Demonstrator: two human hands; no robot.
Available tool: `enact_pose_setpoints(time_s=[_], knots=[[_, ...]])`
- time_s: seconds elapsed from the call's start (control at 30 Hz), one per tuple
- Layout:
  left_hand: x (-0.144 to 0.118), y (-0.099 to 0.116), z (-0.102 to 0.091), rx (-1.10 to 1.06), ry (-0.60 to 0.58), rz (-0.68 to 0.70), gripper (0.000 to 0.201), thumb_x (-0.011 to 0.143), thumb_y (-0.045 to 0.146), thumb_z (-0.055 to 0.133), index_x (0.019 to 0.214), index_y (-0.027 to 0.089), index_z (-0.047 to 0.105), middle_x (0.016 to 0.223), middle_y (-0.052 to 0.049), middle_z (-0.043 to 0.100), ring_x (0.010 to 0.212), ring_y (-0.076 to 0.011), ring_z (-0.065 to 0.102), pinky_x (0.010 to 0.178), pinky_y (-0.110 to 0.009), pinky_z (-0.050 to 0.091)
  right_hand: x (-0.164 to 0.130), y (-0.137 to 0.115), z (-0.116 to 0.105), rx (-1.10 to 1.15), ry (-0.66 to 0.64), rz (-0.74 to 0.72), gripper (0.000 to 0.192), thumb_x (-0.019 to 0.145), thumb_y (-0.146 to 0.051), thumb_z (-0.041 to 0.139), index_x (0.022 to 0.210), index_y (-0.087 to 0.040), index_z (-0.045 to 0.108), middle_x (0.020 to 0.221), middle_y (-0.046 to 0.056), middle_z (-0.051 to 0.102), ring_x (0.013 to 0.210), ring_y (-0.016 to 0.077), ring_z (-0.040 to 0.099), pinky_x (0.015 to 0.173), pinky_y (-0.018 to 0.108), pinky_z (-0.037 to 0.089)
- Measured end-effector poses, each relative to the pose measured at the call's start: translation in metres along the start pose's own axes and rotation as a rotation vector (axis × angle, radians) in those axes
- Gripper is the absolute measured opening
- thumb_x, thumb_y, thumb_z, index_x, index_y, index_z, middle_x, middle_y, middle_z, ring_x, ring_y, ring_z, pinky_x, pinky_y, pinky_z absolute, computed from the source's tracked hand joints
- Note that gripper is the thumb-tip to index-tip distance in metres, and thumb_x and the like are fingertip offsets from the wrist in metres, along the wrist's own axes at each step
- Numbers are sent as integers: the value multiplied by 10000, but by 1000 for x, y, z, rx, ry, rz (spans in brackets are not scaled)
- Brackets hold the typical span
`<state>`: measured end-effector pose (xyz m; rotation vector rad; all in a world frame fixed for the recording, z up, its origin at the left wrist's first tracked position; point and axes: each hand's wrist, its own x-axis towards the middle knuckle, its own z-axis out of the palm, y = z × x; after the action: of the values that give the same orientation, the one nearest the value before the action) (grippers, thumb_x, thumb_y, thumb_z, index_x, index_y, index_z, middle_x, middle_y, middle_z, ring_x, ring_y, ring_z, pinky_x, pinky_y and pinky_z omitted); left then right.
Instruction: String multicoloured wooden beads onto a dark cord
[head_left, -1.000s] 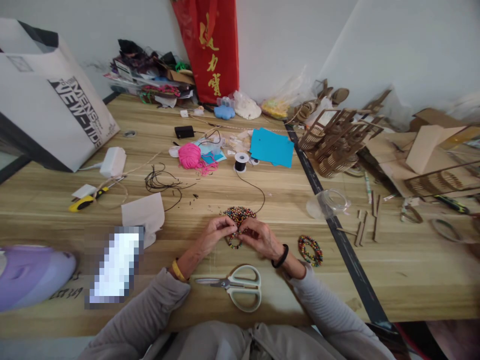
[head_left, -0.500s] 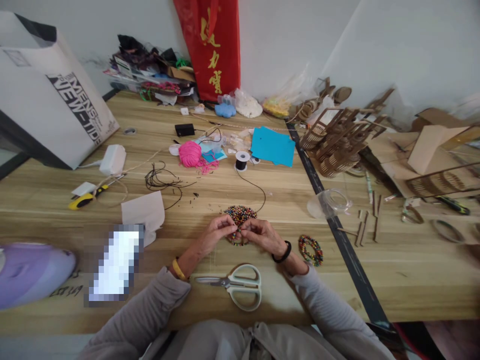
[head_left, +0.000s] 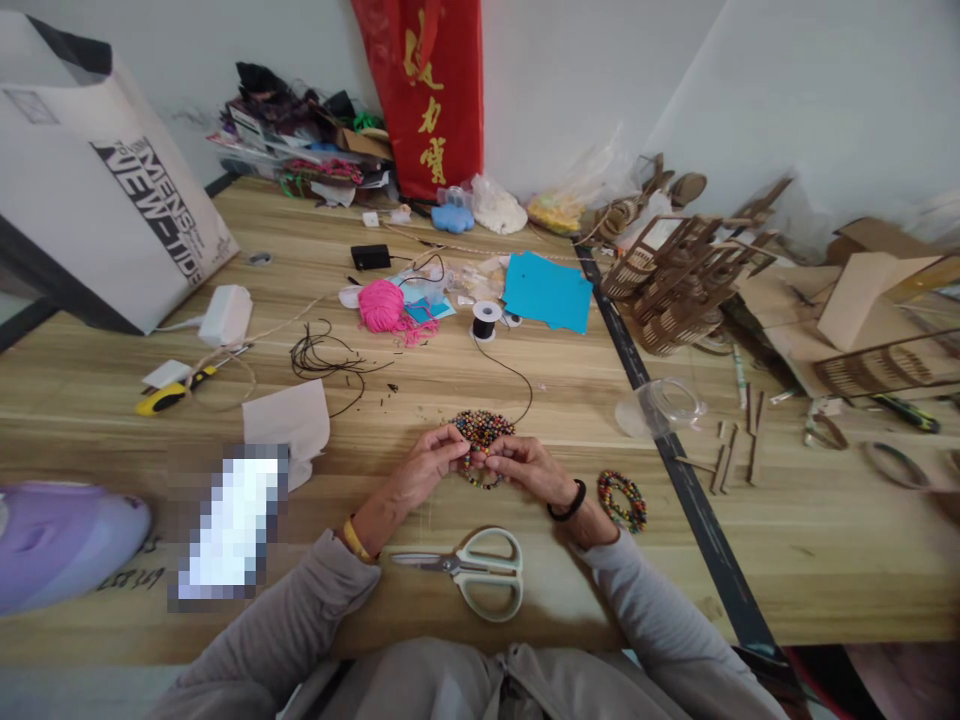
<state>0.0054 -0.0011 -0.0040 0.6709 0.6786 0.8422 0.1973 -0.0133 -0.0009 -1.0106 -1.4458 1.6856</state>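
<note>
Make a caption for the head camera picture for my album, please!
Left hand and right hand busy with colorful beads, scissors lying nearby.

Multicoloured beads (head_left: 486, 425) lie bunched, the nearest apparently strung.

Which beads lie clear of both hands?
The coil of beads to the right of the black wristband; the other beads are bunched at the left hand and right hand.

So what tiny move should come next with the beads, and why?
Maybe ease the left grip and right grip gently a little apart. Both look pinched, close together at the near side of the pile of beads, and what's between them is too small to see. The scissors lie unheld, so cutting seems less likely.
</note>
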Motion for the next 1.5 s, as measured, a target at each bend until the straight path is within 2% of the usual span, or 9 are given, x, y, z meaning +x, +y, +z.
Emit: enact_pose_setpoints(time_s=[0.23, 0.83, 0.97, 1.07, 1.2, 1.37, 1.5], knots=[[0, -2, 3, -28, 26, 38, 295, 622, 293, 812, 674, 133, 570, 689, -32, 713, 646, -139, 650, 640, -245, 484, 0, 1, 1, -28, 31, 49, 389, 760, -505, 687, 811, -121, 651, 584, -20, 599, 432, 40, 364, 400, 177, 242], [0, -4, 4, -82, 40, 72, 281, 640, 274, 803, 669, 140, 558, 703, -19, 725, 652, -135, 656, 686, -266, 492, 1, 8, 3, 88, 9, 51, 385, 767, -523, 667, 819, -142, 686, 668, 14, 668, 445, 50, 371, 403, 187, 233], [-1, -2, 5, -59, 22, 69, 291, 637, 289, 805, 675, 141, 556, 698, -23, 725, 636, -144, 655, 646, -265, 488, 0, 7, 2, 62, -18, 38, 378, 786, -509, 660, 806, -133, 696, 625, 5, 647, 442, 47, 353, 411, 188, 227], [-1, -1, 6, -4, -2, 89, 294, 640, 313, 799, 680, 139, 565, 678, -26, 717, 593, -152, 645, 613, -274, 480, 0, 5, 3, -8, -24, -8, 353, 808, -480, 653, 823, -131, 704, 664, 12, 655, 487, 58, 420, 452, 192, 299], [0, 0, 4, 44, 27, 119, 287, 626, 300, 805, 672, 136, 574, 642, -10, 692, 628, -143, 644, 644, -253, 452, -1, 5, 4, -71, 14, -59, 338, 787, -466, 683, 861, -136, 682, 793, 41, 686, 689, 121, 587, 631, 239, 448], [1, -3, 0, 137, -7, 122, 264, 663, 323, 769, 681, 139, 580, 630, 1, 661, 626, -130, 604, 658, -253, 428, -2, 5, 4, 37, 26, -108, 328, 788, -424, 698, 964, -162, 609, 904, 55, 680, 826, 151, 638, 764, 281, 486], [0, -4, -2, 273, -20, 162, 231, 705, 317, 728, 685, 136, 585, 648, 9, 627, 632, -121, 565, 668, -251, 417, -4, 0, 5, 24, 14, -123, 326, 798, -421, 688, 983, -169, 595, 874, 48, 660, 779, 143, 619, 715, 271, 478]])
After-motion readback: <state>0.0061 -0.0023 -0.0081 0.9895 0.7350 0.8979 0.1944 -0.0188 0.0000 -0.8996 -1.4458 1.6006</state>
